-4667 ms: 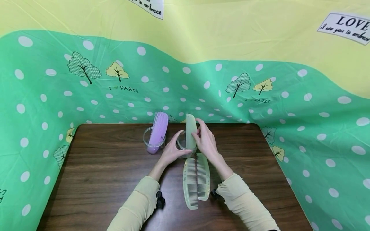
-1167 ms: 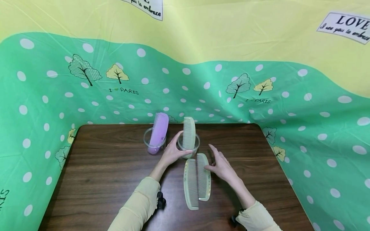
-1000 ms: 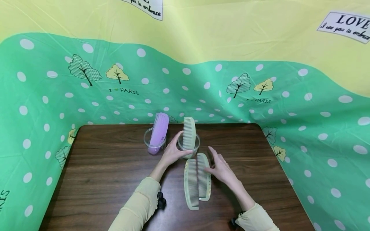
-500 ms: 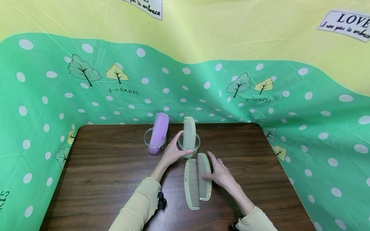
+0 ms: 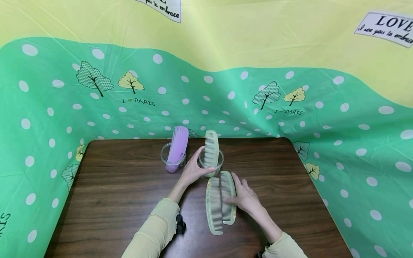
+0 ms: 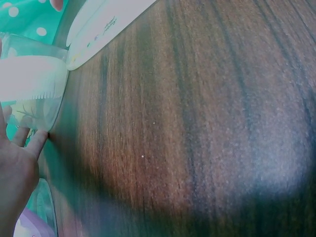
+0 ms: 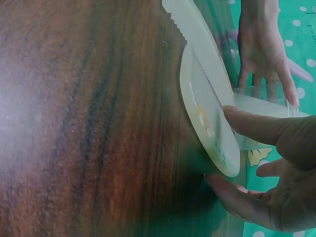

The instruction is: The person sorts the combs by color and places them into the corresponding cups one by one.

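My left hand [image 5: 193,170] holds a clear plastic cup [image 5: 220,160], thumb on the near side and fingers round the left and far side. Inside that cup a pale green comb [image 5: 211,145] stands upright, teeth facing left. Just in front, two more pale green combs lie flat with their teeth edges together: a left comb [image 5: 213,208] and a right comb [image 5: 228,208]. Over the right comb reaches my right hand [image 5: 246,197]; its thumb [image 7: 247,122] overlaps the comb's teeth side, while the index finger [image 7: 237,197] is spread beside the outer edge, near the tabletop.
Left of the held cup stands a second clear cup [image 5: 163,154] with purple comb [image 5: 178,147] leaning in it. Everything sits on a dark wood table [image 5: 129,200]. A green and yellow patterned cloth [image 5: 206,93] rises behind and along both sides.
The green comb, earlier held by my right hand at the cup, now stands released in it. My right hand has come back toward the right flat comb and lowered over it. My left hand stays put.
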Action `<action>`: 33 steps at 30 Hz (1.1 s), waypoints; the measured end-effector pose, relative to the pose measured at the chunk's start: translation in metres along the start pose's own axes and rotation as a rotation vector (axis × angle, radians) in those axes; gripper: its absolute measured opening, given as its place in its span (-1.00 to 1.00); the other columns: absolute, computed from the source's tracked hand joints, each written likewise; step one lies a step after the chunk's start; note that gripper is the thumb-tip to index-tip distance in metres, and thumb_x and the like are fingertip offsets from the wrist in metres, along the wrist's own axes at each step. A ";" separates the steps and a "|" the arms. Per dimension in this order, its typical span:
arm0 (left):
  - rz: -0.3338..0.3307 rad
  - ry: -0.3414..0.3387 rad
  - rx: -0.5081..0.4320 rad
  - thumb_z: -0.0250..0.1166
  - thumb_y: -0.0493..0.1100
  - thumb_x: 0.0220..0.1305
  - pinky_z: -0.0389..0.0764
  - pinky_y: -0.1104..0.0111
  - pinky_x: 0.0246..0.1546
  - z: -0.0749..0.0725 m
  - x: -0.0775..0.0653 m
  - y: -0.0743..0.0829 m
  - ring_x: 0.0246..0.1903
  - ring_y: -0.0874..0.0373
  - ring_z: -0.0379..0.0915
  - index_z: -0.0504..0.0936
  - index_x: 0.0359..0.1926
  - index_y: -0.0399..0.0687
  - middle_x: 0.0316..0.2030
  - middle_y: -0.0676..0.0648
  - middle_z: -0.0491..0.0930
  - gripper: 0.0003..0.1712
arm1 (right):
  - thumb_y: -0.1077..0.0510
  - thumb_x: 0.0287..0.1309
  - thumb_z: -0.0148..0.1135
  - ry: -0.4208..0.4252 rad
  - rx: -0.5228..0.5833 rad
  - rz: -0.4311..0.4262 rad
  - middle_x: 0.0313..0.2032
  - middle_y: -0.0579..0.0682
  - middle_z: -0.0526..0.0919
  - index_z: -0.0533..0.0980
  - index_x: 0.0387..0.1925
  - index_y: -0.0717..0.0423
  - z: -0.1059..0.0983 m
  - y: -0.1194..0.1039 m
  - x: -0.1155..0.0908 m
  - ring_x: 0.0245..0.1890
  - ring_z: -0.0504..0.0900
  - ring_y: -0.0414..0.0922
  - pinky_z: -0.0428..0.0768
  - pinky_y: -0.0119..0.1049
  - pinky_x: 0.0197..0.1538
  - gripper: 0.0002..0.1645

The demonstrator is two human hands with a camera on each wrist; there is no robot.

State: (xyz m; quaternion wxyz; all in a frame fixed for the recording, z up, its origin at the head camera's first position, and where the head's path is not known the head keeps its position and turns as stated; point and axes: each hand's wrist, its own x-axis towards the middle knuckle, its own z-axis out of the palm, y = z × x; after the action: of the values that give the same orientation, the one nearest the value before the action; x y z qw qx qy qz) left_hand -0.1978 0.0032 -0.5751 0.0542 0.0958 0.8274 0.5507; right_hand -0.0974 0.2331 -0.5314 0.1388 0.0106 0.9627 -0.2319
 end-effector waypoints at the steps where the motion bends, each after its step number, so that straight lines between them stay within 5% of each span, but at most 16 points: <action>1: 0.000 0.000 0.000 0.57 0.38 -0.04 0.34 -0.13 0.41 0.000 0.000 0.000 0.50 0.00 0.25 0.05 0.47 0.84 0.55 0.15 0.23 0.15 | -0.04 -0.23 0.74 0.001 -0.002 0.002 0.05 0.31 0.48 0.06 0.61 -0.03 0.001 -0.001 0.000 -0.26 0.60 0.07 0.60 0.02 -0.20 0.45; 19: -0.013 -0.011 -0.010 0.57 0.38 -0.04 0.35 -0.13 0.40 0.000 0.001 -0.002 0.49 -0.03 0.26 0.06 0.50 0.81 0.55 0.13 0.22 0.16 | -0.05 -0.24 0.75 0.022 -0.042 -0.016 0.04 0.36 0.47 0.13 0.56 0.16 0.011 -0.006 0.001 -0.32 0.60 0.06 0.62 0.03 -0.24 0.40; 33: -0.017 -0.010 -0.020 0.57 0.39 -0.05 0.35 -0.13 0.41 0.000 0.000 -0.002 0.49 -0.01 0.25 0.09 0.58 0.56 0.55 0.14 0.21 0.23 | -0.08 -0.22 0.74 0.006 -0.062 0.021 0.23 0.49 0.42 0.11 0.54 0.31 0.011 -0.006 0.002 -0.17 0.68 0.26 0.65 0.19 -0.06 0.42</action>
State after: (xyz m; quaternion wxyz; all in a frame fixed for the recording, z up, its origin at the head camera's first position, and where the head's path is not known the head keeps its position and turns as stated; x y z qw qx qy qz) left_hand -0.1979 0.0027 -0.5770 0.0641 0.0909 0.8223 0.5581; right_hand -0.0970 0.2229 -0.5392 0.1385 0.0172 0.9697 -0.2004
